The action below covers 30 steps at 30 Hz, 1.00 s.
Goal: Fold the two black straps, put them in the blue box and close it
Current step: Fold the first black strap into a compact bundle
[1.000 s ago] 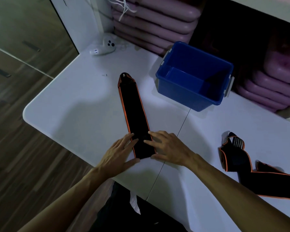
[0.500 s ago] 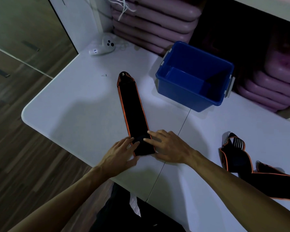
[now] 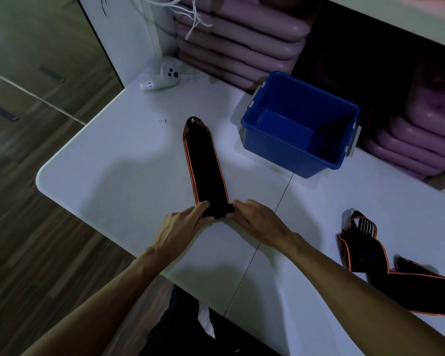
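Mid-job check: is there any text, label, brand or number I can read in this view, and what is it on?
No text here can be read with confidence.
White controller: a small dark-on-white sticker near its handle end, too small and blurred to read.
Straight black strap: orange edging only, no visible print.
Second black strap: white stripes near one end, no lettering.
Blue box: no label visible on the sides that show.

A white rectangular table with rounded corners (image 3: 100, 181) stood on dark wood-plank flooring (image 3: 23, 253). A white handheld game controller (image 3: 162, 78) lay at the table's far edge. A tiny dark screw (image 3: 162, 121) lay nearer. Stacked mauve padded cushions (image 3: 239, 39) sat behind, white cords (image 3: 193, 19) dangling over them.
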### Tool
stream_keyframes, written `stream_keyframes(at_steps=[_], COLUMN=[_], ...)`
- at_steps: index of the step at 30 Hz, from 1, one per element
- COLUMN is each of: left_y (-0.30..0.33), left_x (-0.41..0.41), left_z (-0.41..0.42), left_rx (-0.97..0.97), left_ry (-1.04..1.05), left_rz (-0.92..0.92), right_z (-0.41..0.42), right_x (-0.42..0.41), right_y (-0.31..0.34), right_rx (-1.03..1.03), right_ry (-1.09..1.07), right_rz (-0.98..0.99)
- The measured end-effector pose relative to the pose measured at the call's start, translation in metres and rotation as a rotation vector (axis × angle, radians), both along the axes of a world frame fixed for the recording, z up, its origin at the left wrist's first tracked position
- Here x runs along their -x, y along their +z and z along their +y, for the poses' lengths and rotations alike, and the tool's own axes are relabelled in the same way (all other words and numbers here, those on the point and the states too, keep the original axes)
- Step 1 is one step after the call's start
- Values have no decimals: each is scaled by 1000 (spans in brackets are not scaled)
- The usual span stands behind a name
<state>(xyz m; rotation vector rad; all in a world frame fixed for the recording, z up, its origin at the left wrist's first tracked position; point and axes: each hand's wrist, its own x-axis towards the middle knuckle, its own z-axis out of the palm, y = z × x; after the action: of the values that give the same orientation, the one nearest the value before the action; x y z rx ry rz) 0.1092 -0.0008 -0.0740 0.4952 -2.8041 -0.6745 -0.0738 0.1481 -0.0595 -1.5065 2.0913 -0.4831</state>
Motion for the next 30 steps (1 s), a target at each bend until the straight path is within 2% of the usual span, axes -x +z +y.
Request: stream_keyframes(at_steps=[4,8,13,20,25,30], left_y=[7,10,0,-2,-13,-14], left_x=[4,8,2,9,22,25], left_z=[-3,-3,4,5,0,-15], left_rx=[41,33,-316,-467,-381,-116], left_ry=[12,-55,49,117,244,271], left_rz=[6,15,37,50,-9,-106], right_z=[-3,-6,-5,-13,-25,-26], right_x=[0,-2,-3,-10,-18,-27], right_y=[1,6,2,2,-11,-18], right_rx=[-11,43,14,8,-3,32], right_ry=[17,26,-41,-201,-289,-351], right_rz=[-47,-15,-189,-385,-330,-285])
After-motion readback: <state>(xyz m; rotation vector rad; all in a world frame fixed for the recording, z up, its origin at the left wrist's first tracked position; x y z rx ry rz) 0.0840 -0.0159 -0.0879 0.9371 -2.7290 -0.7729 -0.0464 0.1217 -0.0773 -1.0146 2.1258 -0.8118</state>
